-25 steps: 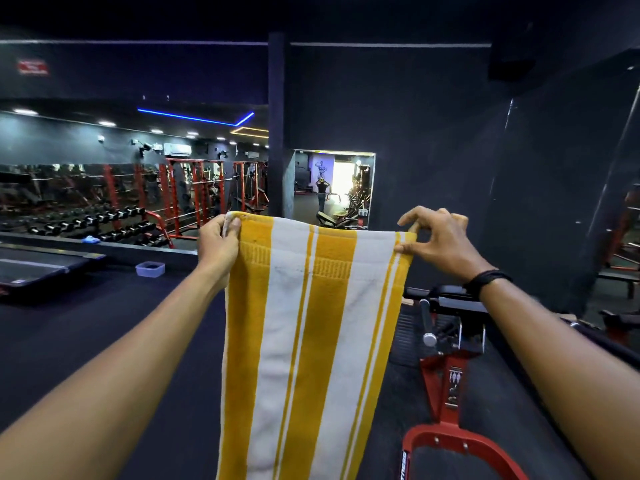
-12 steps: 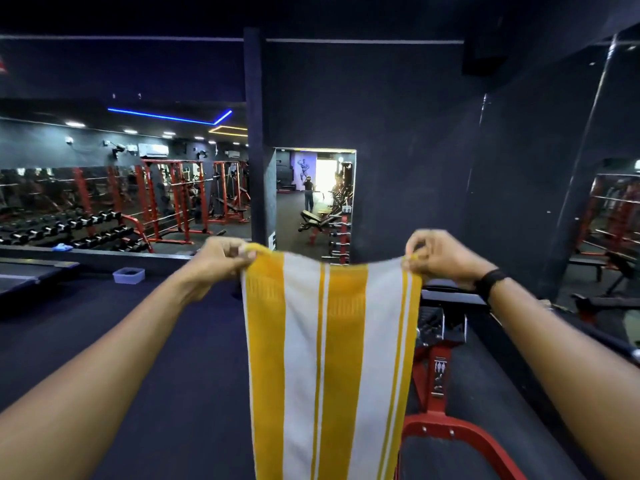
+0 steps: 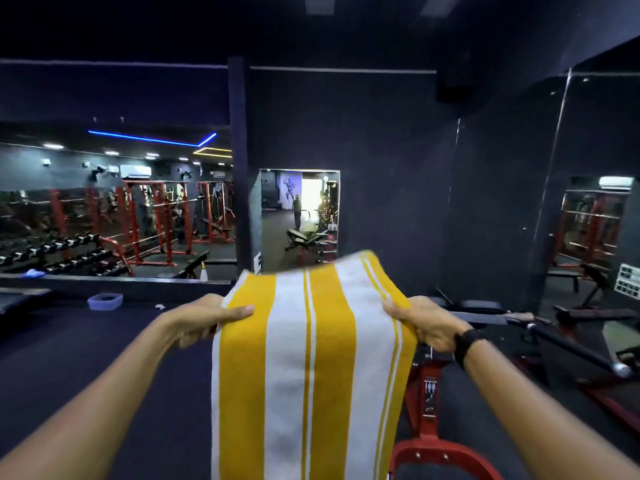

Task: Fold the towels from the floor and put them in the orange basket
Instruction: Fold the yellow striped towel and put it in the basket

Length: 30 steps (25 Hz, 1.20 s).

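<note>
One yellow-and-white striped towel point(image 3: 311, 358) is held out in mid-air at the middle of the view. Two hands grip it, one at each side edge. The left hand point(image 3: 204, 322) grips the left edge, thumb laid flat on the upper face of the outermost yellow stripe and the fingers curled beneath the cloth. The right hand point(image 3: 427, 327) grips the right edge, fingers curled round the bunched hem; one black wristband point(image 3: 465, 344) sits on that wrist. Beyond the two grips the far end of the towel rises and is blurred; below the grips the cloth hangs toward the bottom edge of the frame. Three broad yellow stripes are countable on the visible face, with narrow yellow lines between and beside them.

Just right of and below the right-hand grip stands one red-framed exercise machine point(image 3: 429, 410) on the dark floor point(image 3: 86, 358). Left of and beyond the left-hand grip lies one small pale tub point(image 3: 105, 301) on the floor, near a wall mirror point(image 3: 114, 209) showing a dumbbell rack point(image 3: 59, 254) and red power racks. Straight beyond the towel is one lit doorway point(image 3: 299, 216), in which one distant person stands.
</note>
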Available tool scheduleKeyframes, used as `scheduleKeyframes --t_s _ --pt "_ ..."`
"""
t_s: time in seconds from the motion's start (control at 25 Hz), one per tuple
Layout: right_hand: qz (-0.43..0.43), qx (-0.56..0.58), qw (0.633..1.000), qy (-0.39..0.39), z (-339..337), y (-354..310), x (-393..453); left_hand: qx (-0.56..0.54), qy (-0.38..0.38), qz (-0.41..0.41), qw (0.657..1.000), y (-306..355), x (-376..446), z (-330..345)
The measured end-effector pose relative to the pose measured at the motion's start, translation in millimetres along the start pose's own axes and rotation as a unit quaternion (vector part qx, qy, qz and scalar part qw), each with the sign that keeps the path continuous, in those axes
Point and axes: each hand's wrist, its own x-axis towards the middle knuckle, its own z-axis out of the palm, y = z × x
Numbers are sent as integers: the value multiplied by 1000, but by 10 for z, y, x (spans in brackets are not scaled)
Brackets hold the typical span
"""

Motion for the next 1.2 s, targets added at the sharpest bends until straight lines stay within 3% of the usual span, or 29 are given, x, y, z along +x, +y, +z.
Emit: scheduleKeyframes --t_s 0.08,0.2,0.28,0.4,0.52,0.64,0.8,0.88,1.0,1.2 --pt "11 -45 999 -17 -33 -60 71 36 -4 -2 999 81 13 37" --pt "-85 22 996 -7 -159 -527 159 -160 55 122 978 307 68 -6" --pt "-143 84 985 -46 -235 -699 139 -221 14 172 960 371 41 18" --pt "-38 -34 995 -91 -154 -148 100 -54 -51 93 993 86 83 369" --pt "7 -100 993 -58 -123 424 144 27 -43 28 998 -201 131 611" --pt "34 -117 990 -75 -193 320 59 20 -74 -26 997 -158 52 501" --pt "-97 39 993 -53 -293 -244 91 -198 -1 109 974 160 75 329" --pt "-98 50 991 -82 -253 -243 39 -136 -29 81 987 169 23 368" --pt "-13 5 996 -89 -180 224 77 -20 -14 0 1000 -93 -8 453" --pt "46 21 998 -28 -119 380 183 -77 61 -37 994 -159 -82 448"
